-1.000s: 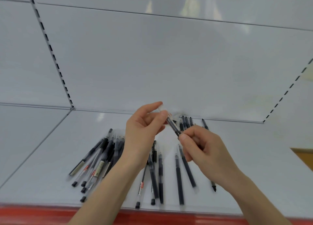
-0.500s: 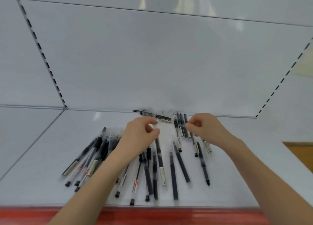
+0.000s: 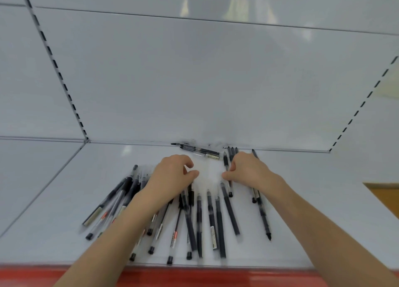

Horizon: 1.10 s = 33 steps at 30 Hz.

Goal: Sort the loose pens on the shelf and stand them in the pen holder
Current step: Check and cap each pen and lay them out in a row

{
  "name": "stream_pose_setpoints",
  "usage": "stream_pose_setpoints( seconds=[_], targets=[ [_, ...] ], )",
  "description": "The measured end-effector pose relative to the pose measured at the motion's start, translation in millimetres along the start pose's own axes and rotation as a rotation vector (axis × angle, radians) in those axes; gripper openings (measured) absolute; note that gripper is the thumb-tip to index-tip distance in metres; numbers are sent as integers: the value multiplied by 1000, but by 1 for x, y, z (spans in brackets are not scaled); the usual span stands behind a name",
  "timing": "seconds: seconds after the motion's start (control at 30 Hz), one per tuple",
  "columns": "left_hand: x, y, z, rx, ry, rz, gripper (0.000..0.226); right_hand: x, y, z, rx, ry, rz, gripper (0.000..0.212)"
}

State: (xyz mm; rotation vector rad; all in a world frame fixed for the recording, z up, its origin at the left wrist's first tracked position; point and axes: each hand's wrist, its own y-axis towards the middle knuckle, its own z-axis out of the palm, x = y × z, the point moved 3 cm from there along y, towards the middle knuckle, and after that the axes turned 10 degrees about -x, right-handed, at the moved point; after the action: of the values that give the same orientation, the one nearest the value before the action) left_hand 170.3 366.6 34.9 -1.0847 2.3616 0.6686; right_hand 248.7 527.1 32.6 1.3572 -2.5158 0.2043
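Observation:
Several dark loose pens lie on the white shelf [image 3: 323, 211]: a fanned pile at the left [image 3: 112, 202], a row in the middle [image 3: 218, 222], one apart at the right [image 3: 263, 217], and one crosswise against the back wall [image 3: 198, 150]. My left hand [image 3: 172, 176] hovers low over the middle pens, its fingers loosely curled around nothing. My right hand [image 3: 248, 170] is curled over a small group of pens near the back wall [image 3: 225, 163]. Whether it grips one is hidden. No pen holder is in view.
The shelf has a red front edge [image 3: 194, 276] and a white back panel between slotted uprights at the left [image 3: 58, 71] and right [image 3: 362, 103]. An orange-brown surface [image 3: 386, 194] shows past the shelf's right side.
A second ago both hands held one pen up between them. That pen now lies crosswise at the back wall, and both hands have dropped apart over the pens on the shelf.

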Motion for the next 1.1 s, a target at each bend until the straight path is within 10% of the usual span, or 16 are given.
stream_pose_setpoints(
  seconds=[1.1],
  targets=[
    [32, 78, 2, 96, 129, -22, 37, -30, -39, -12, -109, 426, 12, 10]
  ],
)
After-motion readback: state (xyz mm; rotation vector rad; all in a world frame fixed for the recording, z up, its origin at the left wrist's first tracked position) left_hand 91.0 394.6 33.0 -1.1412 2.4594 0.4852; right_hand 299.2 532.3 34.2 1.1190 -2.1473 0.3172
